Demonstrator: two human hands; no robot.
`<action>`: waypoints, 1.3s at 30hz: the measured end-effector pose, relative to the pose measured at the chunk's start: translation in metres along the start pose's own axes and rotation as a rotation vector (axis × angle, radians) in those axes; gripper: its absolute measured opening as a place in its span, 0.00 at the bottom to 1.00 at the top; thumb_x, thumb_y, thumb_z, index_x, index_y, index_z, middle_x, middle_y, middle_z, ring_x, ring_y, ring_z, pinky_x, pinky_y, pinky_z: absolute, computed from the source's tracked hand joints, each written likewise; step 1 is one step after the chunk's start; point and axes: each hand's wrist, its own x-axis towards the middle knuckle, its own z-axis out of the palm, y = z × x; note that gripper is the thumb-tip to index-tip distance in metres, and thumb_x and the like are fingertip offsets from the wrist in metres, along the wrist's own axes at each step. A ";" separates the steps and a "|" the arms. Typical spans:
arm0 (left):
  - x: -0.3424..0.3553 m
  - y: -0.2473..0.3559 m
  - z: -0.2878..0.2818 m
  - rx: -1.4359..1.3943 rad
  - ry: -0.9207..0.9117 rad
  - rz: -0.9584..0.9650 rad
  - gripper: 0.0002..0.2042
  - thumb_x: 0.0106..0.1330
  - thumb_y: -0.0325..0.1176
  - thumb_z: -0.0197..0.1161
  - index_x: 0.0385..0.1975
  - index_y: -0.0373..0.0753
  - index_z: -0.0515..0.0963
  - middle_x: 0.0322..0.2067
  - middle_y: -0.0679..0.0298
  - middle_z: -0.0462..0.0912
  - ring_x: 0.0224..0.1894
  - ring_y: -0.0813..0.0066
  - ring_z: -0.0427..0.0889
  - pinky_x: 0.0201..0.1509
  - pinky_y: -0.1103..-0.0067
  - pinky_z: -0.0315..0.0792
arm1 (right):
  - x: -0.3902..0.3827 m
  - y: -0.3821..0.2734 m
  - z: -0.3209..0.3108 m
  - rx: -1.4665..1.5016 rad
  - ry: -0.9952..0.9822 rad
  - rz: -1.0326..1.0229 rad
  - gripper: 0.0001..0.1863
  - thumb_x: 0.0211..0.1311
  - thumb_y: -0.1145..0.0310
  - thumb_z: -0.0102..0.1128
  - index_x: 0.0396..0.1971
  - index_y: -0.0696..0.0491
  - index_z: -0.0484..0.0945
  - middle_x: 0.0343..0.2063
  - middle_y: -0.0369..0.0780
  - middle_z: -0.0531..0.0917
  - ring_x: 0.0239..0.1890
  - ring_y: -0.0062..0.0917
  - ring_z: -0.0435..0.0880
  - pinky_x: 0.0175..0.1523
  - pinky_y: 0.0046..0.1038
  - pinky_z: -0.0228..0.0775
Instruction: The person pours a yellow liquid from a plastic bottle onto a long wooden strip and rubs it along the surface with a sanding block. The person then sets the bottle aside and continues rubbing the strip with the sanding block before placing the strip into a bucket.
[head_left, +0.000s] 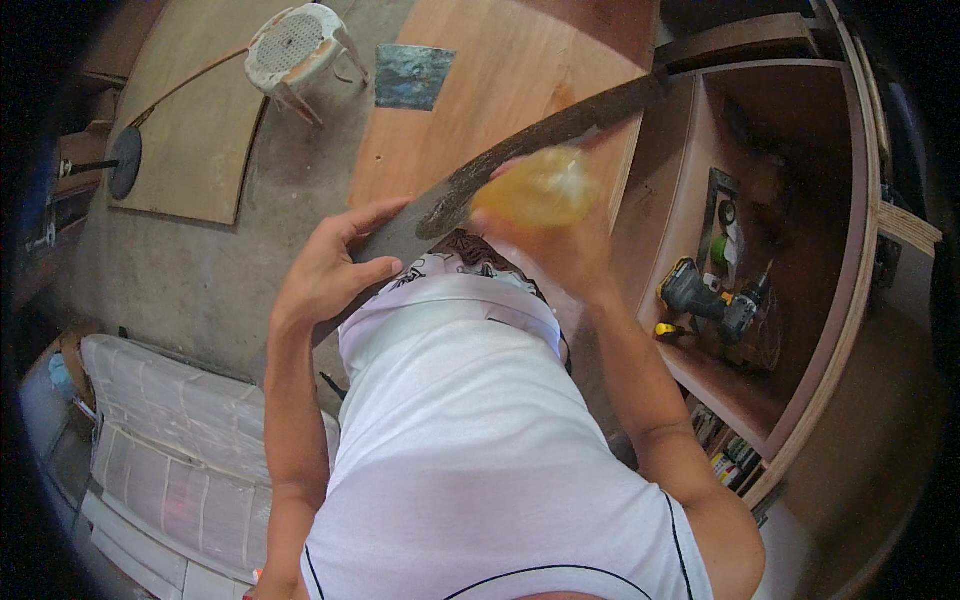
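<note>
A long, dark grey strip (395, 236) runs slantwise in front of me, from near my waist toward the far right. My left hand (328, 268) grips its near end, with the thumb on top and fingers at the far edge. A wet-looking brown streak (452, 206) lies along the strip's face. Above the strip, my right hand (578, 255) is closed around a yellow, see-through container (540, 190), smeared by motion. Whether it is a bottle or a bag I cannot tell.
On my right stands an open wooden cabinet (690, 130) holding a cordless drill (715, 300) and rolls of tape (726, 213). A wooden panel (500, 60) lies beyond the strip. Far left are a white stool (295, 45) and another panel (195, 150); a plastic-wrapped seat (170, 400) stands near left.
</note>
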 end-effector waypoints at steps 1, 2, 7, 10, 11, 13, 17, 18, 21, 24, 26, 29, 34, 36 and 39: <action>0.000 -0.001 0.000 0.000 0.006 -0.004 0.34 0.60 0.14 0.70 0.70 0.29 0.75 0.61 0.59 0.84 0.60 0.73 0.82 0.68 0.77 0.74 | 0.000 0.000 0.000 0.540 0.066 0.555 0.23 0.55 0.65 0.87 0.48 0.55 0.85 0.41 0.38 0.90 0.44 0.22 0.89 0.50 0.29 0.84; 0.000 -0.002 0.000 0.001 0.012 -0.008 0.34 0.60 0.14 0.70 0.70 0.29 0.75 0.61 0.59 0.84 0.60 0.73 0.82 0.68 0.76 0.74 | 0.000 0.000 0.000 0.447 0.064 0.450 0.23 0.55 0.66 0.87 0.48 0.55 0.85 0.41 0.38 0.90 0.44 0.22 0.89 0.50 0.29 0.84; 0.001 -0.006 0.002 -0.037 0.007 -0.013 0.35 0.59 0.13 0.70 0.71 0.31 0.75 0.62 0.58 0.84 0.62 0.72 0.82 0.69 0.75 0.73 | -0.002 0.011 -0.001 0.378 0.114 0.375 0.24 0.54 0.69 0.87 0.49 0.55 0.84 0.42 0.38 0.90 0.45 0.22 0.89 0.51 0.26 0.84; 0.001 -0.004 0.001 0.005 -0.004 -0.037 0.36 0.58 0.13 0.71 0.71 0.31 0.74 0.65 0.58 0.82 0.65 0.71 0.80 0.71 0.75 0.71 | 0.005 0.025 -0.011 0.372 0.105 0.401 0.25 0.54 0.70 0.87 0.50 0.56 0.84 0.43 0.36 0.89 0.45 0.22 0.89 0.52 0.25 0.84; 0.001 -0.002 0.002 0.008 -0.012 -0.048 0.36 0.58 0.13 0.71 0.72 0.31 0.74 0.66 0.58 0.81 0.66 0.71 0.79 0.73 0.75 0.71 | 0.003 0.018 -0.006 0.470 0.116 0.384 0.25 0.53 0.70 0.87 0.50 0.55 0.83 0.43 0.36 0.89 0.45 0.22 0.89 0.52 0.26 0.84; 0.001 -0.002 0.004 0.044 0.023 -0.029 0.36 0.58 0.14 0.73 0.71 0.31 0.74 0.64 0.59 0.82 0.65 0.71 0.80 0.72 0.75 0.71 | 0.002 0.008 -0.008 0.125 0.059 0.025 0.26 0.54 0.72 0.86 0.50 0.55 0.82 0.43 0.36 0.88 0.45 0.22 0.89 0.52 0.27 0.84; -0.001 0.003 0.008 0.098 0.086 -0.077 0.35 0.57 0.17 0.76 0.70 0.33 0.76 0.61 0.61 0.85 0.61 0.72 0.83 0.69 0.74 0.74 | -0.007 0.023 -0.027 0.336 0.136 0.350 0.24 0.56 0.72 0.85 0.50 0.56 0.82 0.43 0.38 0.88 0.46 0.23 0.89 0.53 0.28 0.84; -0.001 0.002 0.009 0.122 0.092 -0.069 0.35 0.57 0.18 0.76 0.69 0.33 0.77 0.59 0.61 0.86 0.60 0.73 0.83 0.68 0.74 0.74 | -0.008 0.028 -0.033 0.381 0.196 0.436 0.23 0.56 0.72 0.85 0.49 0.56 0.82 0.43 0.38 0.88 0.46 0.23 0.89 0.53 0.28 0.84; 0.001 0.003 0.012 0.242 0.125 -0.050 0.34 0.57 0.19 0.77 0.68 0.36 0.79 0.53 0.60 0.90 0.54 0.75 0.85 0.63 0.75 0.76 | -0.008 0.045 -0.046 0.325 0.338 0.484 0.23 0.58 0.72 0.84 0.51 0.57 0.82 0.45 0.40 0.89 0.46 0.24 0.90 0.53 0.28 0.84; 0.001 0.004 0.016 0.396 0.166 -0.037 0.33 0.57 0.20 0.78 0.67 0.41 0.82 0.45 0.57 0.93 0.45 0.77 0.87 0.56 0.76 0.78 | -0.010 0.052 -0.038 0.279 0.370 0.526 0.24 0.57 0.69 0.85 0.51 0.57 0.83 0.44 0.39 0.89 0.46 0.23 0.90 0.53 0.27 0.84; 0.002 -0.006 0.017 0.413 0.162 -0.014 0.34 0.57 0.21 0.78 0.68 0.43 0.81 0.46 0.55 0.93 0.45 0.76 0.87 0.56 0.76 0.78 | -0.017 0.057 -0.020 0.116 0.336 0.464 0.24 0.56 0.68 0.86 0.50 0.56 0.84 0.43 0.38 0.90 0.45 0.21 0.90 0.52 0.27 0.84; 0.002 -0.001 0.021 0.353 0.176 -0.074 0.33 0.57 0.21 0.78 0.67 0.39 0.81 0.47 0.54 0.93 0.46 0.75 0.86 0.56 0.76 0.78 | -0.018 0.049 0.005 0.049 0.309 0.358 0.23 0.55 0.67 0.87 0.48 0.55 0.85 0.40 0.36 0.91 0.42 0.20 0.90 0.50 0.26 0.84; 0.002 -0.007 0.022 0.288 0.162 -0.005 0.31 0.58 0.22 0.78 0.65 0.35 0.81 0.48 0.55 0.92 0.48 0.78 0.85 0.59 0.76 0.77 | -0.023 0.036 0.016 0.283 0.296 0.387 0.20 0.56 0.66 0.87 0.45 0.55 0.87 0.39 0.37 0.92 0.40 0.20 0.90 0.48 0.27 0.83; 0.001 -0.004 0.023 0.259 0.140 -0.041 0.31 0.59 0.21 0.77 0.66 0.32 0.80 0.50 0.58 0.90 0.51 0.78 0.84 0.61 0.76 0.76 | -0.019 0.055 0.015 0.159 0.402 0.352 0.19 0.56 0.65 0.86 0.44 0.55 0.87 0.39 0.37 0.92 0.40 0.20 0.90 0.48 0.27 0.83; 0.002 0.005 0.024 0.224 0.094 -0.097 0.31 0.61 0.19 0.75 0.68 0.29 0.77 0.55 0.63 0.87 0.56 0.77 0.82 0.65 0.77 0.74 | -0.021 0.043 0.015 0.300 0.286 0.271 0.19 0.53 0.65 0.86 0.41 0.57 0.88 0.34 0.38 0.93 0.37 0.26 0.94 0.45 0.30 0.86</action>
